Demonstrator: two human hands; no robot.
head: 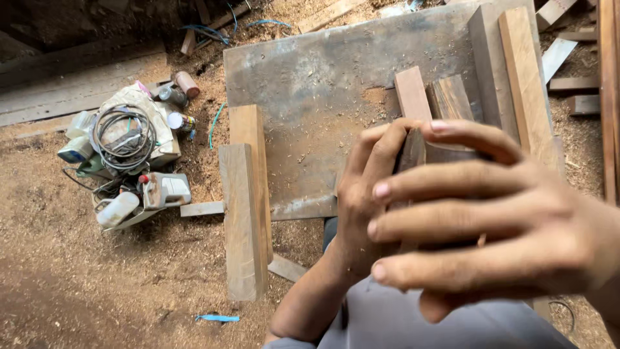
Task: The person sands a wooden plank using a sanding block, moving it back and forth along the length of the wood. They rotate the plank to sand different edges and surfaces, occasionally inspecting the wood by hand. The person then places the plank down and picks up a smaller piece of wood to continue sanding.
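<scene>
Both hands wrapped round a dark wooden block (413, 152) over the table's (310, 71) near edge: left hand (365, 194) pinching its left side, right hand (491, 220) fingers spread across the front. Block mostly hidden. Bare tabletop toward 11 o'clock; timber lengths (245, 207) at 9, planks (510, 71) at 1. Tool pile (126, 155) on sawdust floor (64, 271), hard to make out.

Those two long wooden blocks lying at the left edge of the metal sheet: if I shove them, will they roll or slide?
The wooden blocks look square-cut with flat faces, so they would probably slide, not roll. Solid, thick timber suggests stiff and fairly heavy. They overhang the edge of the metal sheet, so a push could tip them onto the sawdust floor.
</scene>
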